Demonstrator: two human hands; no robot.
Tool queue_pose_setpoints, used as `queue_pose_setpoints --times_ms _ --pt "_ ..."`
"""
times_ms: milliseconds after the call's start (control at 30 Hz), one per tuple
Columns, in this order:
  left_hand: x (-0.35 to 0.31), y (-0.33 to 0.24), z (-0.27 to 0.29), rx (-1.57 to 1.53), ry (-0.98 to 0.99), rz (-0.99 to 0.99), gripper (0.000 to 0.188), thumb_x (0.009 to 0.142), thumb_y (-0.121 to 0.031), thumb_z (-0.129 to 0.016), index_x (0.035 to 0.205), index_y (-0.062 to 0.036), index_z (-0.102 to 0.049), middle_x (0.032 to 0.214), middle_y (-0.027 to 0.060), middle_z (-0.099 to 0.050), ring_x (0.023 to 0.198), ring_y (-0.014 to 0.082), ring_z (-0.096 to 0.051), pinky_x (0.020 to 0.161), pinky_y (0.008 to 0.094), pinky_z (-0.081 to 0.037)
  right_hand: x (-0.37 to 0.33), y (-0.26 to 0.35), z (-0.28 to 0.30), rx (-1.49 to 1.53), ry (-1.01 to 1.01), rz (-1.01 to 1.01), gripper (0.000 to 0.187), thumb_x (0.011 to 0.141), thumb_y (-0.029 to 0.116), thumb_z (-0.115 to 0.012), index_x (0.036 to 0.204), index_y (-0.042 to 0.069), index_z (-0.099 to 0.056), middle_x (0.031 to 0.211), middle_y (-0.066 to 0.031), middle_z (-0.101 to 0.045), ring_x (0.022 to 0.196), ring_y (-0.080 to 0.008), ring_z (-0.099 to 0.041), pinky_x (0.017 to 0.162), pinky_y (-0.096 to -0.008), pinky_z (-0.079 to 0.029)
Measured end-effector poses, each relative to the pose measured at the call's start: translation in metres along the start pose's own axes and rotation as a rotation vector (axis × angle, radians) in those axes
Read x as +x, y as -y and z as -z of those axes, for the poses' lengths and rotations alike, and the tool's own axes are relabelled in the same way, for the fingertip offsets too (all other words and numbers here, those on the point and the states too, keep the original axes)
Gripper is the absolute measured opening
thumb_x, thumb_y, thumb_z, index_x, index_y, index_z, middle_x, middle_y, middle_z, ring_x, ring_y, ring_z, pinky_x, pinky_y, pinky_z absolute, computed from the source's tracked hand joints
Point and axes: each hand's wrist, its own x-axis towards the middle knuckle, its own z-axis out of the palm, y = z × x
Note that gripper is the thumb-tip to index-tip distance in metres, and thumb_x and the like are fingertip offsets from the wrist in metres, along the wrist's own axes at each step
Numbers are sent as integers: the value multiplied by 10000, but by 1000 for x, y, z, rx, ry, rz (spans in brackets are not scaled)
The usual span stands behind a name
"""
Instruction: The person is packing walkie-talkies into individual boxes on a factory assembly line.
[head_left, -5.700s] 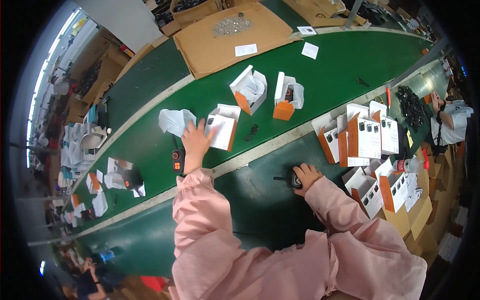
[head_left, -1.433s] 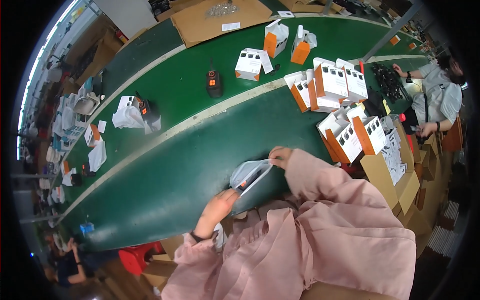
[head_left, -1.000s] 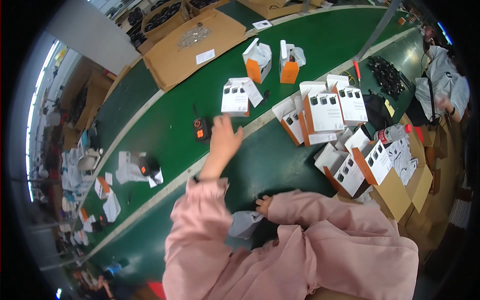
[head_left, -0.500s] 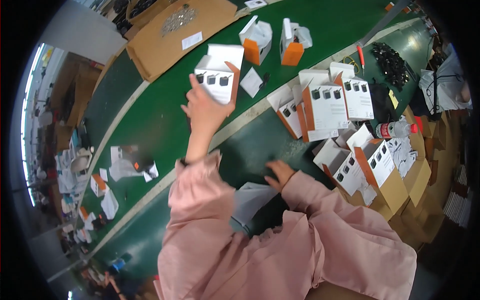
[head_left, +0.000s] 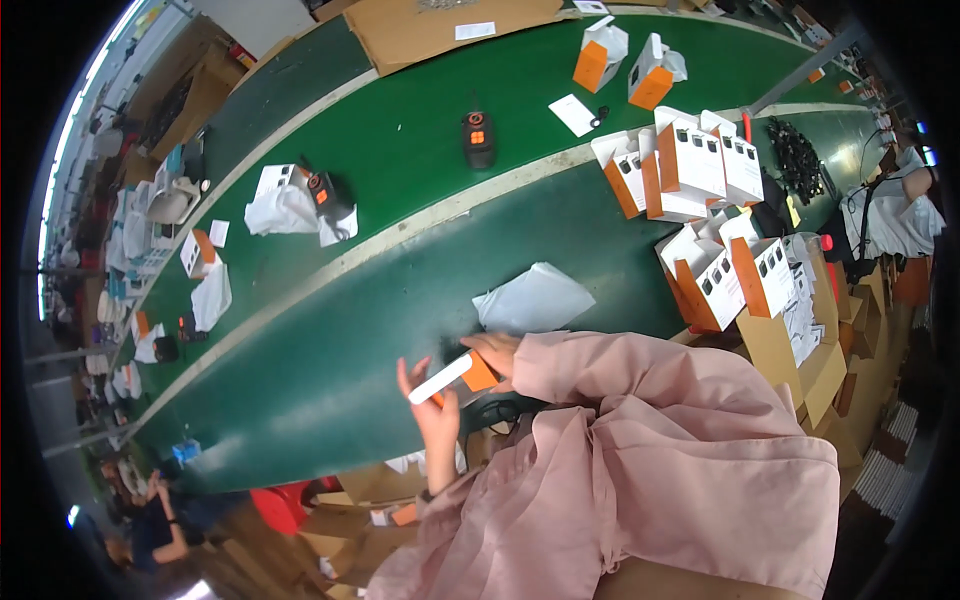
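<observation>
A small white and orange cardboard box point(head_left: 480, 372) is held between my two hands, close to my body at the near side of the green table. My left hand point(head_left: 436, 412) grips its left side, with fingers and thumb around the white flap. At its orange end my right hand point(head_left: 494, 357) holds it from the right. Just beyond my hands a translucent white plastic bag point(head_left: 535, 298) lies flat on the table. Farther off, a black handheld device with orange buttons and an antenna point(head_left: 478, 138) lies on the belt.
Several open white and orange boxes point(head_left: 690, 160) stand grouped at the right, beside a brown carton point(head_left: 822, 372). On the belt, a second device point(head_left: 325, 192) lies on plastic wrapping at the left, and a leaflet point(head_left: 572, 115) lies at the far right. Another person point(head_left: 160, 520) is at the lower left.
My left hand has brought the box from the belt back toward my body. My right hand has moved from beside the bag onto the box. The handheld device on the belt is now uncovered.
</observation>
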Motion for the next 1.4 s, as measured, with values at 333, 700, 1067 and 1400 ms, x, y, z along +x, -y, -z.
queue_pose_setpoints --times_ms 333,700,1067,1400 --pt "-2 32 12 295 -362 -59 601 746 139 -364 1330 81 -235 1156 184 -462 1030 310 -493 957 355 -357 4 -47 13 -144 -226 -1001 1157 454 433 -867 1356 17 -274 1273 -205 -463 1178 -331 -461 985 -365 -375" --pt "-10 31 28 168 -298 -10 620 827 106 -336 1415 -32 -198 1275 200 -442 1154 318 -448 991 362 -338 -28 20 27 391 -81 -203 773 535 268 -866 1184 42 -510 1108 -145 -574 1078 -252 -532 944 -361 -412" --pt "-28 32 -7 -376 103 49 561 947 -196 -421 1443 -88 -182 1462 153 -229 1321 251 -267 1078 343 -224 -25 40 -16 490 -567 -10 699 639 201 -806 1210 31 -441 1138 -110 -546 1087 -230 -520 945 -356 -416" --pt "-21 63 -27 -621 210 246 761 884 -362 -534 1422 8 -143 1412 162 -295 1277 263 -343 1046 348 -286 10 70 -19 -1122 456 -174 450 762 281 -554 1160 75 -519 1170 -90 -526 1067 -256 -516 772 -442 -471"
